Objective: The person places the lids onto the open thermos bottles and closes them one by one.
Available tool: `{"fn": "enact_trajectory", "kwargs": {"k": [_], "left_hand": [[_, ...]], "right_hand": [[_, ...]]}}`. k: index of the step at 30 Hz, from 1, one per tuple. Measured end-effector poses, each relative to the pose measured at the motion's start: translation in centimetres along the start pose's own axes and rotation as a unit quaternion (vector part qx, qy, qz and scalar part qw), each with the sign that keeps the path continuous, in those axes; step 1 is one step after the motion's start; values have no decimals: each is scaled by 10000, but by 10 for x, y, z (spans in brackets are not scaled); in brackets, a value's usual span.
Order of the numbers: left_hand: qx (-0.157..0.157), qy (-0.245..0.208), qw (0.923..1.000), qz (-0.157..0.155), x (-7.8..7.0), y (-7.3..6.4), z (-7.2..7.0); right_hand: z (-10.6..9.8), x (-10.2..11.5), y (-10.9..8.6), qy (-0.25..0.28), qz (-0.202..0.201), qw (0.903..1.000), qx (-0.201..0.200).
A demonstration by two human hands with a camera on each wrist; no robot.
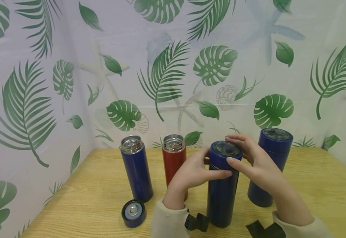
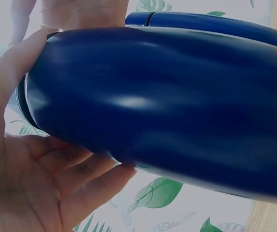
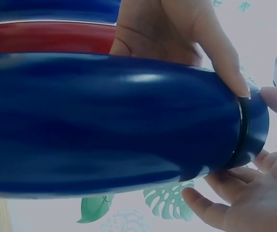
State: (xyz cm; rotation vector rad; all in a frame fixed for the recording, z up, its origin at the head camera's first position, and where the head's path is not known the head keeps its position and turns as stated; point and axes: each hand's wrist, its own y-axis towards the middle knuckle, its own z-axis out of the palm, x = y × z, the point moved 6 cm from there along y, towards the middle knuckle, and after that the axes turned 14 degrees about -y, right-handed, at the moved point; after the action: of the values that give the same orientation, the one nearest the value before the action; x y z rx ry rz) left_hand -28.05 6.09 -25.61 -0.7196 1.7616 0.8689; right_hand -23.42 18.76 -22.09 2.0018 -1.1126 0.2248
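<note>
Head view: front blue flask [image 1: 222, 198], upright; left hand [image 1: 191, 169], fingers gripping its upper body; right hand [image 1: 258, 162], fingers pinching its lid [image 1: 226, 149].

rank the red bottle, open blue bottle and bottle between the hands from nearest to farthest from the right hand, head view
1. Bottle between the hands: right hand grips its lid.
2. Red bottle: further left, partly behind the left hand.
3. Open blue bottle: farthest left.

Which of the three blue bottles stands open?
The leftmost blue bottle, left of the red bottle: its metal mouth is bare, while the middle blue bottle and the rightmost blue bottle are capped.
</note>
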Motion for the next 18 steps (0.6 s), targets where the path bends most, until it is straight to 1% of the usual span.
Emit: {"fn": "enact_trajectory", "kwargs": {"k": [4, 9, 12, 14, 16, 18], "left_hand": [[-64, 4, 10000, -24, 0, 0, 0], [-134, 112, 9998, 12, 0, 0, -1], [-125, 150, 9998, 63, 0, 0, -2], [-102, 165, 9998, 82, 0, 0, -2], [-70, 145, 9998, 80, 0, 0, -2], [-29, 103, 9999, 74, 1, 0, -1]], "right_hand": [[-1, 0, 0, -284, 262, 9992, -85], [1, -1, 0, -709, 651, 9949, -317], [3, -1, 1, -875, 715, 9926, -447], [3, -1, 2, -933, 726, 9920, -447], [4, -2, 2, -906, 725, 9926, -355], [4, -2, 2, -769, 660, 9946, -202]]}}
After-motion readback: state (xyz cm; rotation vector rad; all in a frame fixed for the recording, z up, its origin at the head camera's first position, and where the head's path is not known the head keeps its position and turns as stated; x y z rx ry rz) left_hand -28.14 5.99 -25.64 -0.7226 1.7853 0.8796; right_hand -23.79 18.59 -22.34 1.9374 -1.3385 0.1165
